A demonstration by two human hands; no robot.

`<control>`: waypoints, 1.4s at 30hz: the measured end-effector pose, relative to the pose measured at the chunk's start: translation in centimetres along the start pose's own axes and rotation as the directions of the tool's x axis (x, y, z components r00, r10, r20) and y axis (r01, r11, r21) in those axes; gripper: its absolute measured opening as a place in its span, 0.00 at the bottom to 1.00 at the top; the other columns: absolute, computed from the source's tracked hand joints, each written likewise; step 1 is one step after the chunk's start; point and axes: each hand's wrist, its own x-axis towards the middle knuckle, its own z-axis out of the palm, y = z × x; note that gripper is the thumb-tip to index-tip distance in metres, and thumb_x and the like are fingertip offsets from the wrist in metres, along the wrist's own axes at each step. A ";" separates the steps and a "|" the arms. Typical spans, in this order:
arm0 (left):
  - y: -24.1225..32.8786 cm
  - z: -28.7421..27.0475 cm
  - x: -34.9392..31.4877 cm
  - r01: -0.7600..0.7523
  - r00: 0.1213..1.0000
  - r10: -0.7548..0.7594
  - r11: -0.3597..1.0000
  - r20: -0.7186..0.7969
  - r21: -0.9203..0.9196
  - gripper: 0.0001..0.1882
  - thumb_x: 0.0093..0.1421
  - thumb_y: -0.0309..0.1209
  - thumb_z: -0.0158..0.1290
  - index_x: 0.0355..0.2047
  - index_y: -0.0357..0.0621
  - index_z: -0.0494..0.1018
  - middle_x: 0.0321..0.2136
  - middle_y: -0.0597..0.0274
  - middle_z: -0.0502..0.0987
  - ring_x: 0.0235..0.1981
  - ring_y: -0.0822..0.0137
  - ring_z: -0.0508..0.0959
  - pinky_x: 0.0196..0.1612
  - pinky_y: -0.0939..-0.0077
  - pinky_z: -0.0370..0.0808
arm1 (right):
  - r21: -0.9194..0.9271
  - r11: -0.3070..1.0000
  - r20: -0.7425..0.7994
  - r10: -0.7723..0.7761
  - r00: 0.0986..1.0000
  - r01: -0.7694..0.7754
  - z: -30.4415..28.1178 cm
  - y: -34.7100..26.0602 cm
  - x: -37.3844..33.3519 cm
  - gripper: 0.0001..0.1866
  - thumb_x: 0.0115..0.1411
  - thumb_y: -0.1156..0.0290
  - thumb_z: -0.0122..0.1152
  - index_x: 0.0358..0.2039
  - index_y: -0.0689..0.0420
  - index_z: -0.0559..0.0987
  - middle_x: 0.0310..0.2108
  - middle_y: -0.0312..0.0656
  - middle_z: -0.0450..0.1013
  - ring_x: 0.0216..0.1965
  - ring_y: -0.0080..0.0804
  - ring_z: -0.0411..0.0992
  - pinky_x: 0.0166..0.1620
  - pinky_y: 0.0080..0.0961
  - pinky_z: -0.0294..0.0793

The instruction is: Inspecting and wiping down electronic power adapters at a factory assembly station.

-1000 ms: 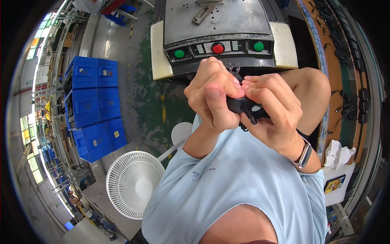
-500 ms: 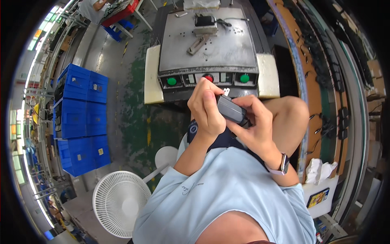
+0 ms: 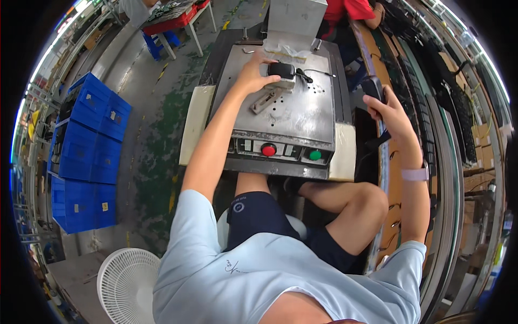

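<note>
To your left, worn green paint patches the grey floor (image 3: 154,162) beside stacked blue bins (image 3: 89,127), and a white fan (image 3: 128,286) stands nearer you. A white-legged table (image 3: 193,36) sits ahead-left. Along your right runs a long brown counter (image 3: 387,189), with cardboard boxes (image 3: 481,144) beyond; strip lights (image 3: 33,66) glow far left.

A wide fisheye camera on your head, the left of a side-by-side pair, looks steeply down and forward. Your light-blue shirt (image 3: 280,264) fills the lower middle at closest range; farther out, your left grip (image 3: 256,76) and right grip (image 3: 394,113) appear either side of center. The steel-topped push-button machine (image 3: 307,119) is seen from above and in front. Blue bins (image 3: 86,154) at left and metal rails (image 3: 449,162) at right curve toward the rounded, dark rim.
</note>
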 end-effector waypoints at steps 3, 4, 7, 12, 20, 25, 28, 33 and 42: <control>-2.8 -0.6 1.0 0.062 0.975 -0.022 0.983 0.221 -0.173 0.40 0.43 0.28 0.70 0.57 0.40 0.63 0.42 0.53 0.78 0.45 0.64 0.78 0.46 0.73 0.74 | -0.347 0.938 -0.110 -0.021 0.994 -0.019 -0.9 -1.8 4.1 0.15 0.63 0.67 0.61 0.46 0.60 0.71 0.29 0.36 0.69 0.26 0.18 0.65 0.28 0.11 0.62; -3.0 -0.7 1.3 0.065 0.976 -0.025 0.981 0.215 -0.181 0.40 0.43 0.28 0.70 0.57 0.40 0.63 0.42 0.53 0.78 0.45 0.64 0.78 0.46 0.73 0.74 | -0.332 0.943 -0.125 -0.043 0.991 -0.001 -0.8 -1.3 5.4 0.15 0.63 0.66 0.61 0.46 0.60 0.71 0.30 0.36 0.69 0.26 0.17 0.65 0.28 0.12 0.62; 0.4 -2.2 1.6 0.327 0.921 -0.109 0.737 0.373 -0.592 0.43 0.41 0.26 0.70 0.58 0.43 0.63 0.44 0.53 0.78 0.44 0.64 0.78 0.44 0.74 0.75 | -0.300 0.952 -0.133 -0.103 0.986 0.059 0.4 1.7 9.1 0.18 0.63 0.65 0.62 0.48 0.62 0.72 0.33 0.38 0.71 0.27 0.18 0.65 0.29 0.12 0.64; 5.0 -5.4 -8.4 0.459 0.888 -0.124 0.260 0.442 -0.850 0.47 0.50 0.36 0.69 0.66 0.47 0.56 0.42 0.52 0.75 0.41 0.61 0.76 0.44 0.69 0.76 | -0.489 0.770 0.084 -0.425 0.901 0.409 8.2 5.1 13.8 0.24 0.61 0.66 0.63 0.56 0.56 0.72 0.38 0.42 0.72 0.34 0.29 0.69 0.36 0.21 0.70; 12.2 -7.0 -22.4 0.482 0.635 -0.718 0.081 0.284 -0.872 0.24 0.61 0.28 0.56 0.57 0.50 0.62 0.40 0.52 0.73 0.34 0.63 0.74 0.35 0.75 0.75 | -0.755 0.180 0.464 -0.534 0.707 0.631 13.8 6.2 15.2 0.40 0.56 0.58 0.66 0.66 0.49 0.61 0.47 0.47 0.68 0.43 0.43 0.69 0.46 0.36 0.72; 6.3 -7.9 -22.3 0.584 0.761 -0.641 0.744 -0.101 -0.323 0.22 0.59 0.20 0.53 0.54 0.47 0.64 0.39 0.54 0.74 0.36 0.63 0.75 0.39 0.75 0.74 | -0.814 0.086 0.553 -0.186 0.812 0.574 11.1 4.3 8.5 0.66 0.38 0.52 0.78 0.72 0.44 0.45 0.67 0.50 0.52 0.60 0.56 0.61 0.56 0.47 0.69; 5.9 -8.1 -22.0 0.437 0.890 -0.425 0.899 -0.167 0.040 0.23 0.58 0.18 0.53 0.53 0.45 0.64 0.39 0.55 0.76 0.36 0.64 0.75 0.43 0.75 0.73 | -0.860 0.052 0.508 0.165 0.845 0.507 10.3 5.5 0.9 0.72 0.30 0.53 0.81 0.71 0.54 0.44 0.70 0.53 0.45 0.71 0.53 0.46 0.63 0.62 0.57; 12.9 -5.9 -19.3 0.353 0.854 -0.517 0.505 0.051 -0.788 0.22 0.59 0.19 0.52 0.53 0.44 0.64 0.46 0.53 0.75 0.44 0.63 0.75 0.47 0.75 0.71 | -0.717 0.289 0.535 -0.355 0.767 0.634 11.9 5.2 -3.8 0.62 0.40 0.57 0.79 0.70 0.57 0.49 0.68 0.53 0.50 0.69 0.48 0.51 0.66 0.52 0.55; 24.4 -3.4 -18.5 0.454 0.845 -0.215 0.773 0.490 -0.443 0.38 0.63 0.35 0.45 0.70 0.42 0.44 0.68 0.44 0.51 0.69 0.53 0.53 0.68 0.54 0.49 | -0.473 0.724 0.082 -0.532 0.843 0.503 0.1 -1.7 -12.4 0.12 0.61 0.66 0.62 0.40 0.60 0.75 0.32 0.38 0.73 0.25 0.26 0.67 0.31 0.22 0.69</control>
